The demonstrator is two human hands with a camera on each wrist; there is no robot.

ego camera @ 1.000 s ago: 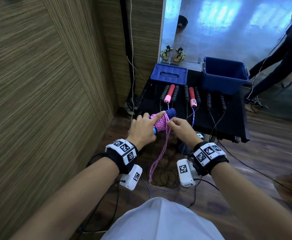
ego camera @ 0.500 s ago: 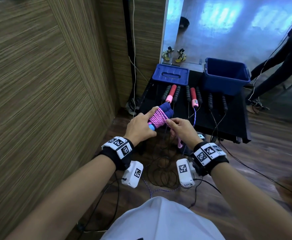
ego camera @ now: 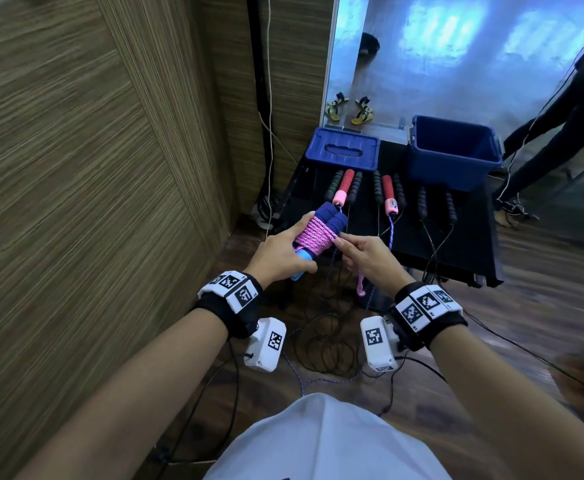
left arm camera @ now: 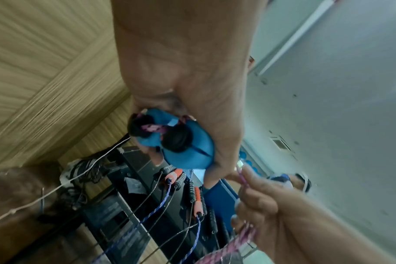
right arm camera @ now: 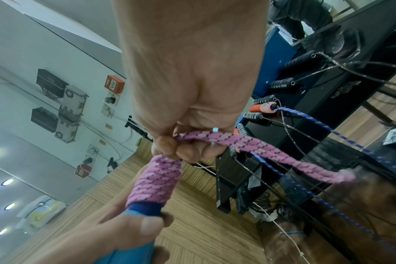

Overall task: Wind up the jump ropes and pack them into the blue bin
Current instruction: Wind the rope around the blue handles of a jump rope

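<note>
My left hand [ego camera: 283,247] grips two blue jump-rope handles [ego camera: 330,216] held side by side, with pink rope [ego camera: 313,239] coiled tightly round them. The handles' light blue ends [left arm camera: 188,148] show under the left palm. My right hand [ego camera: 359,254] pinches the pink rope's last doubled length [right arm camera: 249,146] right beside the coil [right arm camera: 156,180]; a short loop [ego camera: 361,287] hangs below it. The open blue bin [ego camera: 453,150] stands at the back right of the black table [ego camera: 470,251]. Several more ropes with black handles [ego camera: 422,202] and red-pink handles [ego camera: 342,187] lie in a row there.
A blue lid [ego camera: 342,150] lies at the table's back left. Thin black cords [ego camera: 325,344] and a blue rope [ego camera: 391,233] trail off the table onto the wooden floor. A wood-panelled wall [ego camera: 75,168] is close on the left. Another person's legs [ego camera: 553,126] stand at far right.
The long pink tail that hung down has been wound onto the handles, leaving only a short loop. Both hands have risen slightly toward the table.
</note>
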